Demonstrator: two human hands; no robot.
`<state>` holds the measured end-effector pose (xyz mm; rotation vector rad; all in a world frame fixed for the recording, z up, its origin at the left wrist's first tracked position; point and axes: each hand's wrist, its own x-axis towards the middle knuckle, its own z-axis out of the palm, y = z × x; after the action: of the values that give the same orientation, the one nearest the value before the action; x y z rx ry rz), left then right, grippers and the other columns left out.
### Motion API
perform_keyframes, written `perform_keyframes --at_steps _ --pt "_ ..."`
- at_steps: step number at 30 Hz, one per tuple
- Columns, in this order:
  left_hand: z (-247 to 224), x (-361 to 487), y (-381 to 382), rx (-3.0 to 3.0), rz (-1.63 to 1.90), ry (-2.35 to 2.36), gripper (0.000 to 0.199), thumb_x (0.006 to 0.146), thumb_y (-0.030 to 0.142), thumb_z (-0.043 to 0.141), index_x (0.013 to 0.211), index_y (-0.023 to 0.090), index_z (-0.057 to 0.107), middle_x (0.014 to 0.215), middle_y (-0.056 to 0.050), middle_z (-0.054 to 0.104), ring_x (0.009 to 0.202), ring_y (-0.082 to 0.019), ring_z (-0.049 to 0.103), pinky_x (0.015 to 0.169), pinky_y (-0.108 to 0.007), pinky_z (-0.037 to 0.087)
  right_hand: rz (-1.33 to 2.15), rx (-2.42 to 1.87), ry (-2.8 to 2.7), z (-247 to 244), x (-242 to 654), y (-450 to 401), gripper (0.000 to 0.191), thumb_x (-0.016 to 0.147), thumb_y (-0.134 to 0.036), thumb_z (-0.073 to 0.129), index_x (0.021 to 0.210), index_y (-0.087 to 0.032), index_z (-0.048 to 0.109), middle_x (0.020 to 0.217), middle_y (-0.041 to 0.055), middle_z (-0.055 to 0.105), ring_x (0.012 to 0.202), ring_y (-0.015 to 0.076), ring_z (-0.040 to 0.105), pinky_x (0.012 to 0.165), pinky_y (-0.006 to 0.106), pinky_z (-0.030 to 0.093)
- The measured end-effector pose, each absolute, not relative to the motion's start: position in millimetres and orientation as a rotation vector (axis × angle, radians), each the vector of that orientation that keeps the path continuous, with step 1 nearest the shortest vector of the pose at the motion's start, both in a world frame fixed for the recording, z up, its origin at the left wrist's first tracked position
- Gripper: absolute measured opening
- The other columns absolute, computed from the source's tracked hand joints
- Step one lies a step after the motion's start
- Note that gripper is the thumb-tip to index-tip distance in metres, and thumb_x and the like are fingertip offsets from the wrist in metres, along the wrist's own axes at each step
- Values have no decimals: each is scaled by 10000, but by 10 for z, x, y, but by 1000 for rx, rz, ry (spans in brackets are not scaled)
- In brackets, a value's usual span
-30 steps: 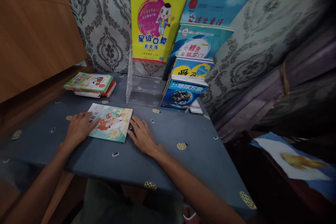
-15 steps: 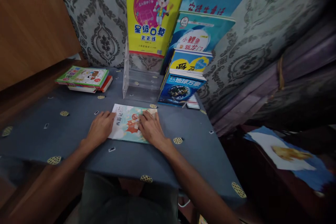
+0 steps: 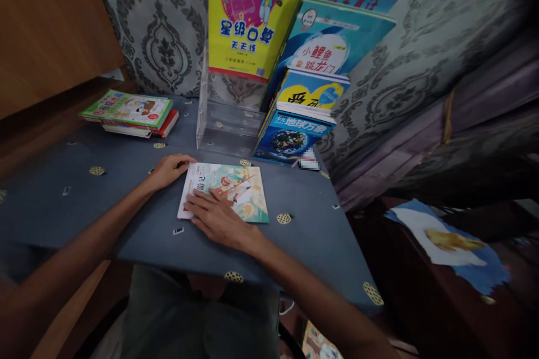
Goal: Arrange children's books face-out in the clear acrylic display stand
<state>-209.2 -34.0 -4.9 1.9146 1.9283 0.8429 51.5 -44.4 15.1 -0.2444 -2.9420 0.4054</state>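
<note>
Beneath the right hand [image 3: 217, 217] lies the illustrated book [image 3: 240, 186].

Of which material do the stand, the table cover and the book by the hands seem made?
Table cover: matte, printed; fabric or vinyl, unclear.
Stand: probably acrylic, clear and glossy; table cover shows through.
Book: likely paper, smooth card outside; thin, colour-printed.

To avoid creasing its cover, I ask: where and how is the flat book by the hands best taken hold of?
Probably pinch the book at its right edge, from the right: it lies flat and closed with that edge uncovered, while the left hand is at its far left corner and the right hand over its near left.
</note>
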Motion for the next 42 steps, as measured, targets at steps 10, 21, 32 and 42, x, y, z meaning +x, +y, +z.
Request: perform_keyframes --at_steps 10,21,32,42 --pt "-70 -2124 -206 1820 927 1793 361 836 311 536 1087 164 750 801 -22 730 700 -170 610 690 -286 475 571 -64 -2987 170 124 -203 393 1093 -289 416 1433 -177 577 1543 101 541 1486 198 433 1260 493 265" --pt "-105 -2118 -290 1643 1107 1715 363 852 341 519 1141 171 658 858 -32 728 760 -183 659 721 -301 525 521 -378 -2944 70 -17 334 620 1035 -432 526 1554 -110 415 1653 184 337 1560 269 288 1279 534 216" --pt "-25 -1987 -455 2092 817 1885 412 941 442 498 1189 185 703 1026 -75 690 884 -213 633 848 -355 510 465 -752 -2837 -74 771 688 511 1066 -275 335 1541 -122 447 1591 152 467 1519 244 382 1255 514 283" --pt "-30 -1921 -406 2184 675 1952 431 1003 404 424 1273 187 680 1139 -106 665 1079 -274 609 972 -414 470 423 -938 -2605 -210 1307 439 521 1037 -297 348 1488 -106 525 1563 177 499 1479 277 443 1218 538 346"
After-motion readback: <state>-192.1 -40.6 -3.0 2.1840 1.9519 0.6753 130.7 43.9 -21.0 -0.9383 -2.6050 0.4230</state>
